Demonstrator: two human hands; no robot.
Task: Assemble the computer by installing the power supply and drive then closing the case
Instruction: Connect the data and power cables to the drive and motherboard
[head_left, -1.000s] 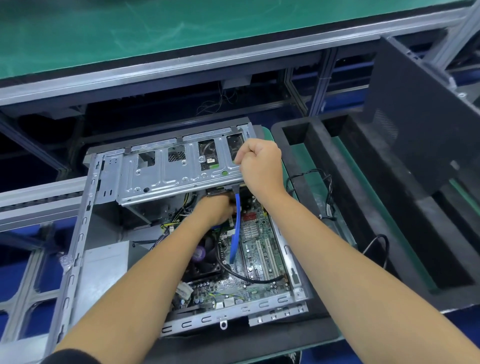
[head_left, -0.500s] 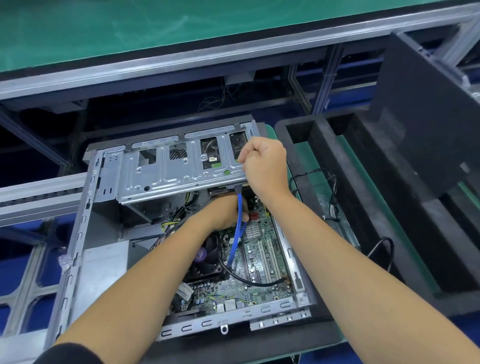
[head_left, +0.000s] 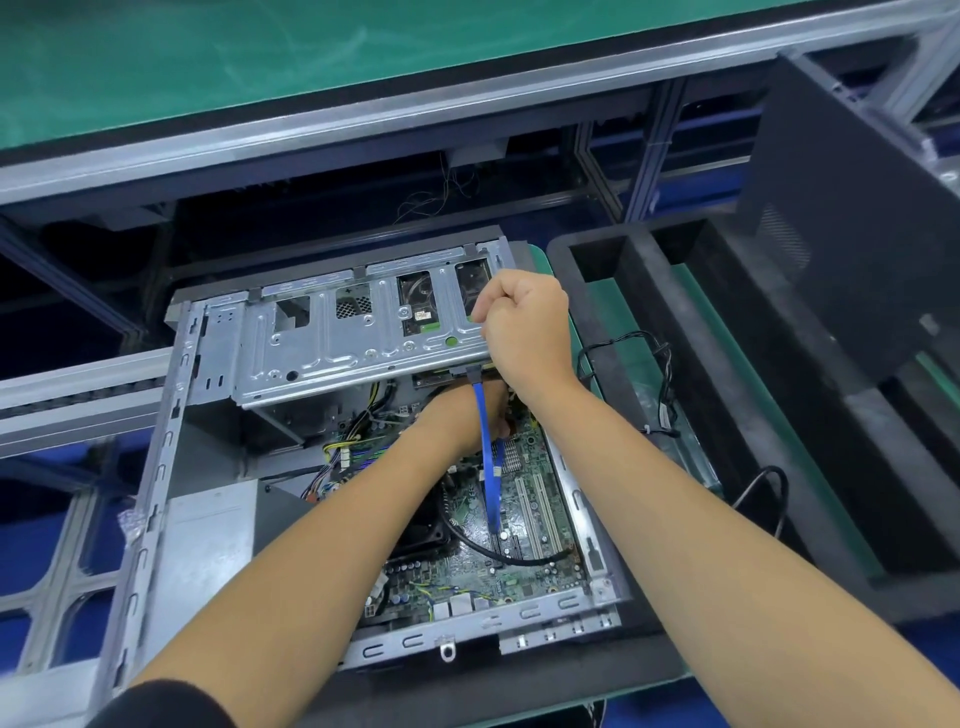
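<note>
From the head view we look down into the open case (head_left: 156, 467), lying on its side on a foam tray on the tabletop. Our right hand (head_left: 524, 332) is curled into a fist at the right end of the drive cage (head_left: 343, 343), which stands tilted up over the board (head_left: 519, 519); the fingers seem to grip the cage edge, though the contact itself is hidden. Our left hand (head_left: 467, 415) reaches under the cage, beside the blue cable (head_left: 485, 447); we cannot tell how its fingers lie. The cable runs from the drive's underside down to the board. The power supply (head_left: 208, 530) sits in the case's left corner. The side panel (head_left: 852, 218) leans at the far right.

We judge the cage stiff, thin sheet metal with sharp edges, best held by its folded rim. The cable is limp, its plug fragile, so we should take it by the connector. The panel looks broad and light, suited to both hands at its edges.
</note>
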